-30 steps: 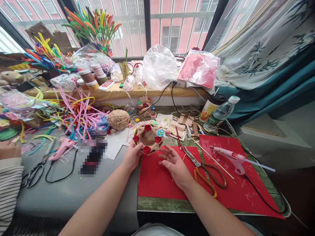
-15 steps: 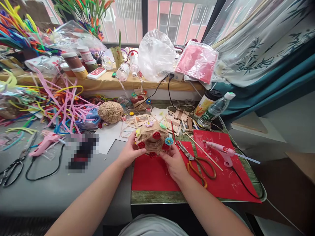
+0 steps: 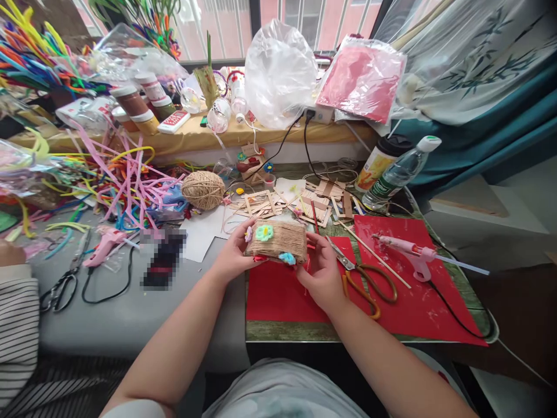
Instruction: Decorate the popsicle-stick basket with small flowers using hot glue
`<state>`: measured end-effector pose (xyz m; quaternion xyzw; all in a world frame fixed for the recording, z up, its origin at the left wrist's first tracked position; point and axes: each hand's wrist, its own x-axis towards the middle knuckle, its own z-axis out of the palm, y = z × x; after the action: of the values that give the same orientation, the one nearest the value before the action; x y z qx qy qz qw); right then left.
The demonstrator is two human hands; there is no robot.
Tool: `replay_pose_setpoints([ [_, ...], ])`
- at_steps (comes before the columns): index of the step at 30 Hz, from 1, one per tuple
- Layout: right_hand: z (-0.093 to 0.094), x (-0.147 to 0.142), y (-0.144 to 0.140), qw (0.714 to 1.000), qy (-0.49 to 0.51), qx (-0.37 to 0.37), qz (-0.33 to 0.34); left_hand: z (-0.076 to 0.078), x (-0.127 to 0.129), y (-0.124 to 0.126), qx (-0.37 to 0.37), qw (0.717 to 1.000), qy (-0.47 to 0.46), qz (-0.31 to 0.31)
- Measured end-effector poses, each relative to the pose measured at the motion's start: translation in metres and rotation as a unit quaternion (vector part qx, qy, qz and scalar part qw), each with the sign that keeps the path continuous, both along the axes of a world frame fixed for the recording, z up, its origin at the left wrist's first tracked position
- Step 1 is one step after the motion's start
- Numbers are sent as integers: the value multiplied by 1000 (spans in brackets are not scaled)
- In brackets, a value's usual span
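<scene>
Between my two hands is a twine-wrapped craft piece (image 3: 285, 237) with small flowers stuck on it. A green flower (image 3: 264, 233) and a blue flower (image 3: 286, 258) face me, and bits of red show along its lower edge. My left hand (image 3: 237, 249) is closed on its left side, fingers behind it. On the right side my right hand (image 3: 321, 270) grips it with curled fingers. Below lies a red sheet (image 3: 278, 299). Just right of my right hand rest scissors with orange-brown handles (image 3: 369, 284).
A pink glue gun (image 3: 407, 249) and a thin stick (image 3: 378, 258) lie on the right red sheet. Behind are wooden sticks (image 3: 322, 203), a twine ball (image 3: 203, 190) and a water bottle (image 3: 398, 174). At left sit black-handled scissors (image 3: 65, 284), another glue gun (image 3: 104, 247) and a co-worker's striped sleeve (image 3: 17, 325).
My hands have turned the craft piece: its red-flowered, hollowed face has given way to a twine-wrapped side with green and blue flowers. The view has shifted, and a co-worker's arm now shows at left.
</scene>
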<state>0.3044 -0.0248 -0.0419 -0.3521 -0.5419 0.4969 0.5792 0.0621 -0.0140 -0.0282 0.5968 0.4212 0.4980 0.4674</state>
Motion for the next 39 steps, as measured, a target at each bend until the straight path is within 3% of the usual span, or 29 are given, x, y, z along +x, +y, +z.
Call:
replay_pose_setpoints([
  [3, 1, 1, -3, 999, -26, 30, 6, 4, -5, -2, 116, 985, 124, 45],
  [8, 0, 4, -1, 997, -61, 39, 5, 10, -3, -3, 285, 923, 241, 100],
  [14, -6, 1, -2, 995, -100, 27, -5, 13, 1, -6, 288, 892, 299, 177],
  [20, 0, 3, -5, 983, -165, 76, -13, 13, 2, -5, 311, 862, 364, 165],
  [27, 3, 3, -1, 989, -137, 52, 1, 10, 3, -4, 294, 906, 287, 103],
  [32, -2, -1, 2, 996, -83, 19, 0, 5, -3, -2, 191, 950, 216, 120],
  [39, -6, -1, 0, 997, -74, -27, 1, -3, -8, 3, 68, 983, 150, 79],
])
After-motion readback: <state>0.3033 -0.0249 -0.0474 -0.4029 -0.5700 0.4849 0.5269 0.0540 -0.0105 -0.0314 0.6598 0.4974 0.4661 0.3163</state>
